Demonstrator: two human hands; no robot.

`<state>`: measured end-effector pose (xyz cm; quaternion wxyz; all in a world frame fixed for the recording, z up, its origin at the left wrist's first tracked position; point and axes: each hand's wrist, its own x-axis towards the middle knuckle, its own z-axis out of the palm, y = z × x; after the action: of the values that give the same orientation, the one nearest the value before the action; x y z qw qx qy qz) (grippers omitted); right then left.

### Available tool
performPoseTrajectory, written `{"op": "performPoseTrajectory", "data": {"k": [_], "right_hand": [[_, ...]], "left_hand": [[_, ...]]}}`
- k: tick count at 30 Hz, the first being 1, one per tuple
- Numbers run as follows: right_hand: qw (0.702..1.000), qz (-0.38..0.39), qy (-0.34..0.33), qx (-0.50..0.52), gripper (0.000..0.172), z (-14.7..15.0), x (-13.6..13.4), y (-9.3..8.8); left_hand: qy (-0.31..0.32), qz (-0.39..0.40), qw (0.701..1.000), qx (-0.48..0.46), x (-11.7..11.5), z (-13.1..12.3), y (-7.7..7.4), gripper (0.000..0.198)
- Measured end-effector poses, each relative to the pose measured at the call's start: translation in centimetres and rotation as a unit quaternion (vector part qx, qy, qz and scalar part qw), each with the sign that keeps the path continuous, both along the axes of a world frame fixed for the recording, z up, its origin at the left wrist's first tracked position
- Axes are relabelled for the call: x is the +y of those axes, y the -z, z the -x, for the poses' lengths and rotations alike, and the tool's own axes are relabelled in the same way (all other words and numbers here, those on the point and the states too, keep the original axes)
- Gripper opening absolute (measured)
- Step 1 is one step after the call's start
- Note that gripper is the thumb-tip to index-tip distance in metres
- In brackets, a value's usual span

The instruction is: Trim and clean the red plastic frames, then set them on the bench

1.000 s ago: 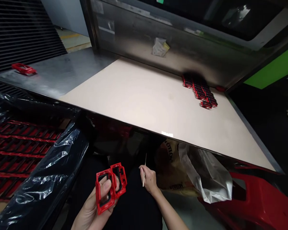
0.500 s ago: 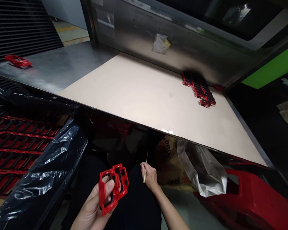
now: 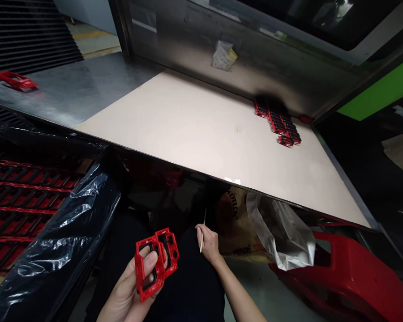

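My left hand [image 3: 127, 286] grips two red plastic frames [image 3: 156, 261] with black insets, held low in front of my lap, thumb across the nearer one. My right hand [image 3: 208, 243] sits just to their right, fingers pinched on a thin pale stick [image 3: 203, 230] that points upward. Both hands are below the front edge of the beige table [image 3: 201, 134]. Several more red frames [image 3: 280, 125] lie in a row at the table's far right.
A box lined with black plastic [image 3: 53, 237] at my left holds rows of red frames. One red part [image 3: 15, 80] lies on the metal surface far left. A bag [image 3: 278, 228] hangs under the table beside a large red moulding [image 3: 349, 273]. A crumpled rag [image 3: 223, 56] rests against the back wall.
The view has drifted slightly; both hands stay almost in place, the left hand shifting the red frames a little.
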<state>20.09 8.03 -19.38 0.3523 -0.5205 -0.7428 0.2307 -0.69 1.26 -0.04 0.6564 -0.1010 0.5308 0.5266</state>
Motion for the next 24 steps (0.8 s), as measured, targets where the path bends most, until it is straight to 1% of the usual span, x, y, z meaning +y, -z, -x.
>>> {"op": "performPoseTrajectory", "data": {"k": [2,4,5,7,10,12,14,16,19,22,24], "right_hand": [[1.0,0.014,0.0,0.026,0.046,0.4,0.0,-1.3],[0.998,0.035,-0.007,0.056,0.053,1.1,-0.3,-3.3],[0.996,0.049,-0.015,0.073,0.053,1.5,-0.5,-4.6],[0.991,0.074,-0.041,0.106,0.052,2.4,-1.2,-7.5],[0.98,0.095,-0.099,0.146,0.054,3.8,-2.1,-11.8],[0.971,0.107,-0.133,0.169,0.047,4.5,-2.5,-13.9],[0.969,0.116,-0.126,0.178,0.038,4.9,-2.7,-15.2],[0.978,0.105,-0.084,0.158,0.036,4.8,-2.8,-15.7],[0.995,0.046,0.036,0.076,0.04,3.0,-2.7,-15.8],[0.985,0.009,0.171,0.024,0.045,-1.2,-2.0,-15.5],[0.964,-0.012,0.266,-0.005,0.049,-5.1,-1.5,-15.4]], "left_hand": [[0.025,-0.028,0.999,-0.005,0.0,0.1,-0.1,0.029],[0.042,-0.032,0.999,0.01,0.0,0.1,-0.5,0.034],[0.051,-0.025,0.998,0.022,0.1,0.1,-0.7,0.039],[0.076,-0.018,0.996,0.044,0.3,-0.1,-1.3,0.047],[0.123,-0.048,0.989,0.074,0.7,-0.6,-1.8,0.045],[0.157,-0.07,0.981,0.096,0.8,-0.9,-1.6,0.042],[0.182,-0.083,0.973,0.111,0.8,-1.2,-1.1,0.042],[0.193,-0.085,0.971,0.116,0.8,-1.5,-0.6,0.041],[0.195,-0.066,0.973,0.109,0.8,-1.6,-0.2,0.047],[0.193,-0.056,0.974,0.103,0.8,-1.6,-0.3,0.05],[0.193,-0.066,0.974,0.095,0.8,-1.6,-0.4,0.048]]}}
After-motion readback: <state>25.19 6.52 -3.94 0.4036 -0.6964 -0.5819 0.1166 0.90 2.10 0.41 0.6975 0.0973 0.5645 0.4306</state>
